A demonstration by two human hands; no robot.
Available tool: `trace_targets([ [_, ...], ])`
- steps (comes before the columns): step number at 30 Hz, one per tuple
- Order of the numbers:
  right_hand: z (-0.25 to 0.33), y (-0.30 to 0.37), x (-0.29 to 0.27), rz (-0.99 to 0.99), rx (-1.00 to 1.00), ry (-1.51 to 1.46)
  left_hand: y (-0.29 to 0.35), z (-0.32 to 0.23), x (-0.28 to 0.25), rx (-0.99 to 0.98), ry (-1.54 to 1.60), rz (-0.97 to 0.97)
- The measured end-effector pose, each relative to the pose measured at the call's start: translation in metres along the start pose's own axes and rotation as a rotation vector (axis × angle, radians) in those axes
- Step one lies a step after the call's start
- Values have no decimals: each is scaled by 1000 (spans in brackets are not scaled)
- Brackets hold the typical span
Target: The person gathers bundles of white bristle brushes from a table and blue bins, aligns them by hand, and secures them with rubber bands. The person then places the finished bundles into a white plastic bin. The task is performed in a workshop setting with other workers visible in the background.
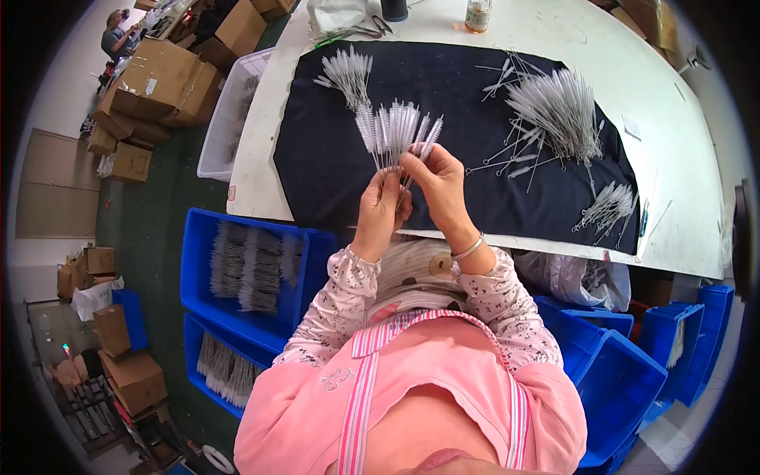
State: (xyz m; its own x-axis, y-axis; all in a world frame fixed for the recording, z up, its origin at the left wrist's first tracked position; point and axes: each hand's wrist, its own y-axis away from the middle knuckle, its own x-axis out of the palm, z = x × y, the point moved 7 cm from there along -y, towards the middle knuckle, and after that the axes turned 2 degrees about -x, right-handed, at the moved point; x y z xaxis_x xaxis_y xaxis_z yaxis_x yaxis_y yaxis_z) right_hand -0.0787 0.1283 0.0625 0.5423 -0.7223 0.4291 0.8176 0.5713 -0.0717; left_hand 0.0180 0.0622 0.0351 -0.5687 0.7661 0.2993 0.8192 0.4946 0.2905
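Above the front part of a dark cloth, I hold a fanned bunch of thin white-bristled wire brushes (389, 131). My left hand (380, 207) is closed round their wire stems. My right hand (435, 178) pinches one or more brushes at the right side of the bunch, thumb and fingers pressed together. Beyond the bunch, a smaller bundle of brushes (348, 73) lies on the cloth. At the right, a large pile of brushes (558, 115) spreads out, with loose ones around it. A small group of brushes (609, 207) rests near the cloth's right corner.
The dark cloth (317, 158) covers much of a white table (673, 134). Scissors (372, 30) and a glass jar (477, 16) stand at the far side. Blue bins (192, 253) with brushes sit at my left, more blue bins (609, 388) at my right. Cardboard boxes (154, 79) are stacked far left.
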Motion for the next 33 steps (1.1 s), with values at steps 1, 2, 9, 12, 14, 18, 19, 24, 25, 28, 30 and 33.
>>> trace_targets([
  [1, 1, 1, -1, -21, 7, -31, 0, -4, 4, 24, -10, -7],
  [2, 2, 2, -2, -21, 23, -37, 1, -7, 7, 48, -19, -15],
  [9, -1, -2, -12, 7, 144, -87, -4, -7, 16, 114, -12, -19],
  [12, 1, -1, -16, -26, 147, -91, -4, -5, 19, 79, 3, -41],
  [14, 2, 0, -19, -43, 129, -101, -4, -5, 22, 42, 7, -65],
  [18, -1, 2, -20, -30, 157, -159, -4, -1, 23, 48, -1, -86],
  [19, -1, 2, -21, -24, 162, -170, -5, 0, 23, 57, -2, -81],
  [24, -8, -2, -29, -72, 97, -233, -6, -2, 29, 108, -29, -80],
  [25, -8, -1, -30, -97, 97, -240, -6, -2, 30, 119, -36, -81],
  [28, -6, 1, -32, -119, 112, -219, -7, -2, 31, 145, -114, -69],
  [30, -3, 4, -31, -69, 141, -148, -6, 1, 33, 175, -128, -46],
  [33, 4, 8, -30, -74, 221, -62, -5, 6, 34, 138, -71, -28],
])
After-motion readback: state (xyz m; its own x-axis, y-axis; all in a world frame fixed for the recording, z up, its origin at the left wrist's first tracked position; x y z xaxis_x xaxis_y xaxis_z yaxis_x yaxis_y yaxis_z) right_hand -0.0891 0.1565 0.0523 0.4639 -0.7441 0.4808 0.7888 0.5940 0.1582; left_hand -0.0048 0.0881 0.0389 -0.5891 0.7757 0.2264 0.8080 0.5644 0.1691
